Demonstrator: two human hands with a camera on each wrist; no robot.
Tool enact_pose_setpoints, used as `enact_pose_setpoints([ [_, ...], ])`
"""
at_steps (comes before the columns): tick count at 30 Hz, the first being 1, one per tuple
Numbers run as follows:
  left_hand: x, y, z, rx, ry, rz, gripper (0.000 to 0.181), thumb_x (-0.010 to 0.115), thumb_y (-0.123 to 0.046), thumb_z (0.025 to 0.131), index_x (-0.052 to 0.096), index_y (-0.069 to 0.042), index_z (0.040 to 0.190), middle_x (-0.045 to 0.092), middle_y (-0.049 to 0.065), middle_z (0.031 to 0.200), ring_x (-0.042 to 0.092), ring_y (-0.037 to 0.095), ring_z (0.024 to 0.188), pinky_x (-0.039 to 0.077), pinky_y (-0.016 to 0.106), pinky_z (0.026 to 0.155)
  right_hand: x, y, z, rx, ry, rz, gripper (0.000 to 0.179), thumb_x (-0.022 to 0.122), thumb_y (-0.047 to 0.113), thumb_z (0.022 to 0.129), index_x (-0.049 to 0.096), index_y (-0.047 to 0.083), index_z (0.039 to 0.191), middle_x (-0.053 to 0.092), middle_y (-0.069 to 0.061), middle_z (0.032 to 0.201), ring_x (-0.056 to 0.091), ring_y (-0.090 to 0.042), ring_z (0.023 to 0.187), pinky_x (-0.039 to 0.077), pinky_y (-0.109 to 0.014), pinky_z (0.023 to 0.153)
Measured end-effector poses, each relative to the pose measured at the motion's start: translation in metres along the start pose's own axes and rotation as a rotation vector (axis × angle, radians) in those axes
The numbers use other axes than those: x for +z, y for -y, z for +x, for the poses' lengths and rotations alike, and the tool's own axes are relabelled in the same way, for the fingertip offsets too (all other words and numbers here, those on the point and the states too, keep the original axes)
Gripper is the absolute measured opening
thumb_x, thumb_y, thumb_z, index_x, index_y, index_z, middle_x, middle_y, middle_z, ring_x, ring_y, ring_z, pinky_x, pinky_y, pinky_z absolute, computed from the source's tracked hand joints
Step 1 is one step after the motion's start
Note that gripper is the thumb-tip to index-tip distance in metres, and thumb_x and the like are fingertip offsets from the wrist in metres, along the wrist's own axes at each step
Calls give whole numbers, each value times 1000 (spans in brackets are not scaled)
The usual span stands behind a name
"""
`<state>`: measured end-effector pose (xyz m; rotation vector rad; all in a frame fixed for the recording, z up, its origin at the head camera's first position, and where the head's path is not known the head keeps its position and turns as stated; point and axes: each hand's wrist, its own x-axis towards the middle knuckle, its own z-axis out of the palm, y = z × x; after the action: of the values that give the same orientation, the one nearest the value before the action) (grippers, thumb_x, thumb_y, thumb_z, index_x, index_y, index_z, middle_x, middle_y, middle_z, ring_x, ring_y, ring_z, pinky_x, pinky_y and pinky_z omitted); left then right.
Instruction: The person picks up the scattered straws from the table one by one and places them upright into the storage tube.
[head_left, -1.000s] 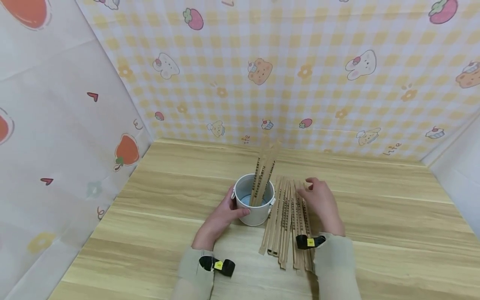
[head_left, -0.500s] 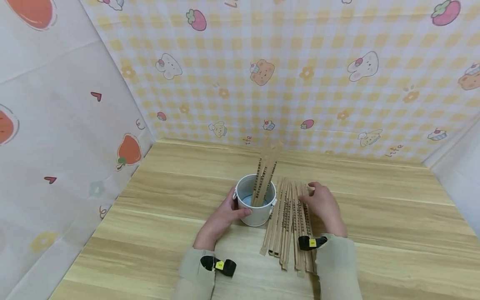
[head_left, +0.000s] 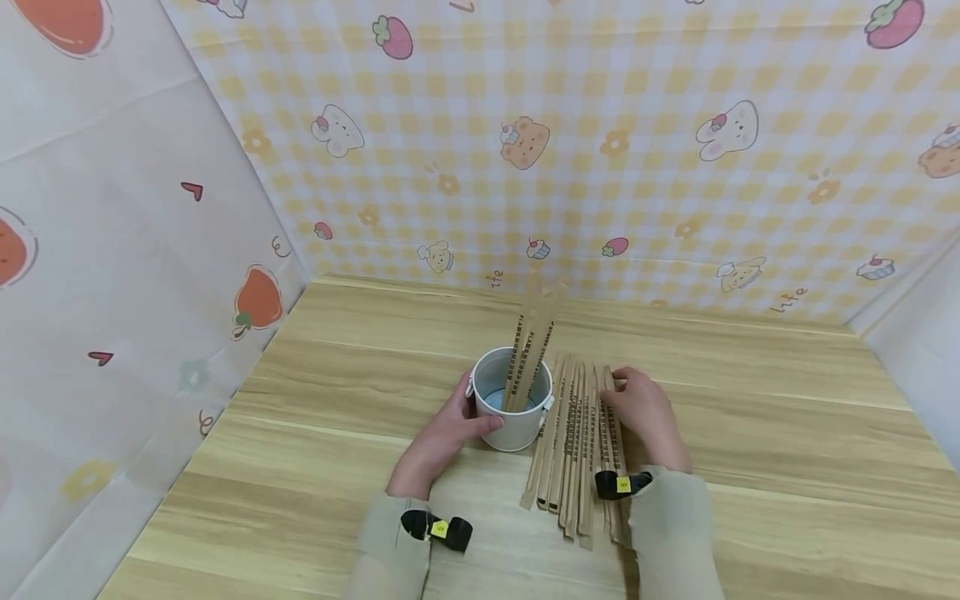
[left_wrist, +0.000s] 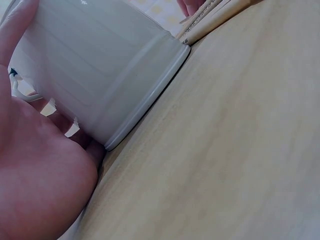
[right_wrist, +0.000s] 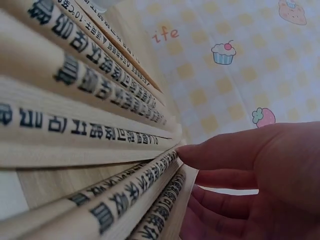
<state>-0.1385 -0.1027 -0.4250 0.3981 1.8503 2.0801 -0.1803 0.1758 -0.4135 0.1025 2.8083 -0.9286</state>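
My left hand grips a small white metal bucket from its left side, thumb across the front. The bucket stands upright, and a few paper-wrapped straws lean in it. In the left wrist view, my palm is beside the bucket wall. To the bucket's right, several more wrapped straws lie on the table. My right hand is at the far end of the rightmost ones. In the right wrist view, my thumb and fingers pinch a printed paper-wrapped straw near its tip.
Both hands work over a wood-grain table. A yellow checked cloth hangs along its back edge, and a white printed sheet hangs on the left. The loose straws lie close beside the bucket.
My right hand has come down onto the rightmost straws, and a gap has opened as one straw shifted left. My left hand stays on the bucket.
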Motion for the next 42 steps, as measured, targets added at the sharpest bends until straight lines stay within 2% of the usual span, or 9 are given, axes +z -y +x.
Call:
enact_pose_setpoints([
  [2,0,0,0,-2,-2,2,84,68,-13,77,15,-22,141,22,11,142,19,25,131,17,37,105,-1,-1,0,1,-5,-4,43,51,19,85,49,-6,119,56,-25,109,54,-35,96,44,-46,77],
  [6,0,0,0,-2,-1,-3,83,68,-12,77,15,-22,141,23,11,142,19,25,131,17,37,105,-2,-2,-1,5,-2,9,38,48,16,86,52,-4,117,59,-22,106,59,-26,80,48,-36,64],
  [10,0,0,1,1,4,-8,82,67,-11,77,16,-22,141,22,12,142,19,26,131,18,37,105,-2,-2,-1,12,3,53,36,47,15,87,51,-3,118,59,-22,104,59,-20,70,49,-30,55],
  [14,1,0,1,-5,-3,-1,82,67,-12,77,16,-23,141,23,11,142,20,25,131,18,37,105,-3,-2,-2,16,9,85,36,48,14,89,50,-4,119,58,-23,104,60,-18,68,50,-30,55],
  [20,0,2,1,-14,-12,10,83,68,-14,76,17,-24,141,24,10,142,20,25,131,18,38,105,-8,-1,-4,-25,-29,39,33,46,13,88,54,-4,115,60,-19,98,58,-16,63,48,-34,61],
  [26,-1,4,1,-5,-15,19,84,68,-13,76,16,-23,141,23,10,142,19,26,131,17,39,105,-15,1,-8,-64,-88,18,30,47,15,88,59,-1,110,61,-17,100,57,-25,81,44,-42,72],
  [29,-1,4,1,-11,-20,21,83,68,-14,77,16,-24,141,24,8,142,19,25,131,17,38,105,-17,2,-8,-68,-104,29,28,48,16,88,60,1,108,61,-16,102,55,-27,88,44,-43,74],
  [37,0,3,1,-16,-14,13,82,67,-13,77,16,-24,141,23,10,142,20,24,131,18,37,105,-21,9,-9,-61,-145,74,25,48,18,89,58,3,107,59,-11,91,55,-18,66,44,-31,58],
  [42,0,2,1,-15,-14,20,81,67,-13,77,17,-23,141,23,10,142,20,24,131,19,37,105,-28,19,-17,-84,-204,110,24,49,19,90,57,3,106,60,-11,91,58,-18,66,46,-30,57],
])
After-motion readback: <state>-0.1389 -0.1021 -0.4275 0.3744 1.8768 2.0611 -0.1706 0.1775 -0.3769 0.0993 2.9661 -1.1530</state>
